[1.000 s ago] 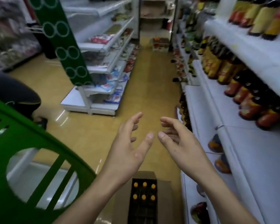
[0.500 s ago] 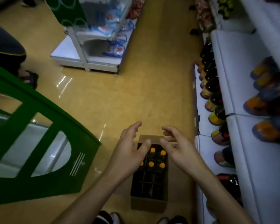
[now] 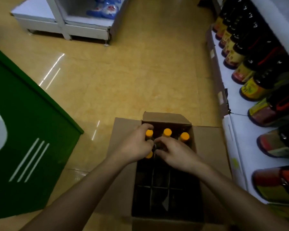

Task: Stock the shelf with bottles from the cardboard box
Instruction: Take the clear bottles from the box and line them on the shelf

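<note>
Reaching down into the cardboard box [image 3: 165, 118], which sits on the floor just beside the bottom shelf [image 3: 230, 97], flaps open.

- Stock left: three orange-capped bottles in the far row, at least one more cap [image 3: 149, 154] showing in the second row under the left hand [image 3: 137, 145]. Near divider cells [image 3: 151, 187] look empty.
- Left hand: fingers curled round the neck of the far-left bottle [image 3: 149, 133], just below its cap. Bottle not yet lifted out of its cell.
- Right hand [image 3: 172, 150]: fingers bent down over the middle of the second row, against something dark, probably a bottle neck. Cap hidden, so cannot tell whether it actually holds anything.
- Shelf bottles [image 3: 250, 87] stand in a row with dark contents and yellow-and-red labels.

Handling, as judged: bottles look full, so fairly heavy for their width. Body rigid and smooth; glass or plastic cannot be told, so treat as breakable. Caps are small and slick, a poor hold. Best purchase is the neck under the cap, pulling straight up, since the dividers sit close and a tilt would likely snag. Once clear, support the body before setting it upright on the shelf.
</note>
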`<action>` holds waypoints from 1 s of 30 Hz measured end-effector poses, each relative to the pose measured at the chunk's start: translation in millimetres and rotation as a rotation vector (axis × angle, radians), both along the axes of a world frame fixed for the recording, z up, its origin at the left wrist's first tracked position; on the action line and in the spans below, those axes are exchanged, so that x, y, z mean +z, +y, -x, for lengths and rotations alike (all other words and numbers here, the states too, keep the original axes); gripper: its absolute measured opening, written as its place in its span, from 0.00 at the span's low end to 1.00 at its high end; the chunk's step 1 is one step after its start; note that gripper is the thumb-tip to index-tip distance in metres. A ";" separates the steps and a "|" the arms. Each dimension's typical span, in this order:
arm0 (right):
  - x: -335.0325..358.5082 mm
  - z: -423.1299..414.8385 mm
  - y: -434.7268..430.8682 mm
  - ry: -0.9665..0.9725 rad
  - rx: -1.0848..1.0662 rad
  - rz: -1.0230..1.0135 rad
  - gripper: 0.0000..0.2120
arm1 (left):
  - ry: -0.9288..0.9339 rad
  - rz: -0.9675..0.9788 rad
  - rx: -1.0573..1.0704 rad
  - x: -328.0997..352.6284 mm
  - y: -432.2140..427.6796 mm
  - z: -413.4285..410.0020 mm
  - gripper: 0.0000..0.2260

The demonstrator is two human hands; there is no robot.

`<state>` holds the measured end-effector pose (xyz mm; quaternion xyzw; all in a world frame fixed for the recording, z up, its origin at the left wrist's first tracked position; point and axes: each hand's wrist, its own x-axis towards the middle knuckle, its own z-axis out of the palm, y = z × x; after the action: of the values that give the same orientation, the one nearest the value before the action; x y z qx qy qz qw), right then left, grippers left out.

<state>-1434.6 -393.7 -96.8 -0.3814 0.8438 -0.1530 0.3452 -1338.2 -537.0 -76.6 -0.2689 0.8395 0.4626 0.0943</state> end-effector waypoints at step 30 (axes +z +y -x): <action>-44.3 4.5 -18.4 0.045 0.048 0.253 0.05 | 0.084 -0.017 -0.183 -58.0 -10.5 -9.9 0.23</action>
<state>-1439.1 -412.1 -141.1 -0.4453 0.8158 -0.2416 0.2790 -1328.4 -547.5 -134.6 -0.1707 0.8597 0.4702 0.1034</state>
